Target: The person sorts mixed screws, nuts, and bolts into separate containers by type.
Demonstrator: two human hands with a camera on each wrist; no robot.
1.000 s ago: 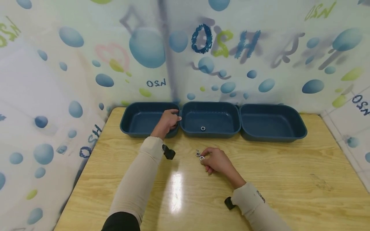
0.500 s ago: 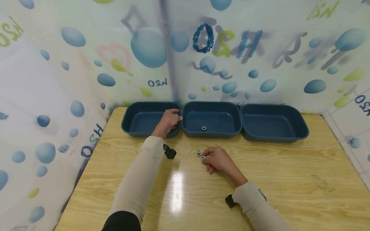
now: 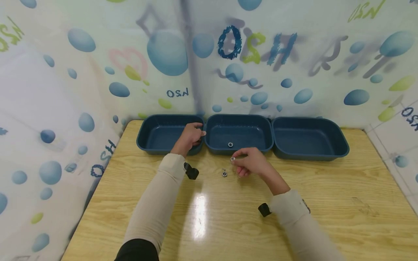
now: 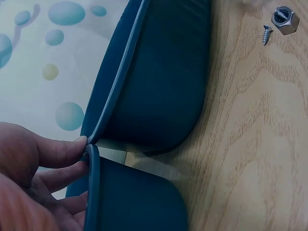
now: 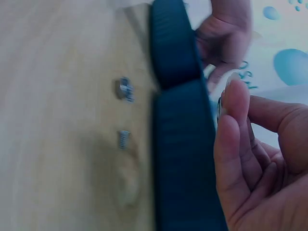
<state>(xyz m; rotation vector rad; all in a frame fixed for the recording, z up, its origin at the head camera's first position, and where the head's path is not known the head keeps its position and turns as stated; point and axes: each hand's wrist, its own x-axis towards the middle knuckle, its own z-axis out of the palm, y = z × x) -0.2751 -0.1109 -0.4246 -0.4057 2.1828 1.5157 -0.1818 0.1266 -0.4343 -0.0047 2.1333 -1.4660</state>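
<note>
Bins, three of them and all dark blue, are standing side by side along the far edge of the worktop (image 3: 228,232): left bin (image 3: 160,137) between ten and eleven o'clock, middle bin (image 3: 249,134) at twelve, right bin (image 3: 308,139) at two. The right hand (image 3: 251,163) is pinching a shiny nut (image 3: 232,158) in its grip, just outside the middle bin's near wall, toward six o'clock. The left hand (image 3: 190,135) is reaching into the left bin at its three o'clock end, its grip pinching the spot where the left and middle rims are meeting. A second nut (image 3: 230,144) is sitting inside the middle bin, toward seven o'clock. A third nut (image 4: 285,20) is lying on the worktop, toward seven o'clock from the pinched one; something in its hole is looking too small to make out. A screw (image 4: 267,35) is lying just beside it, toward twelve o'clock in the head view. Beige sleeves (image 3: 156,195) are covering both forearms. Behind the bins, a pale wall (image 3: 137,105) is showing blue and green drops.
</note>
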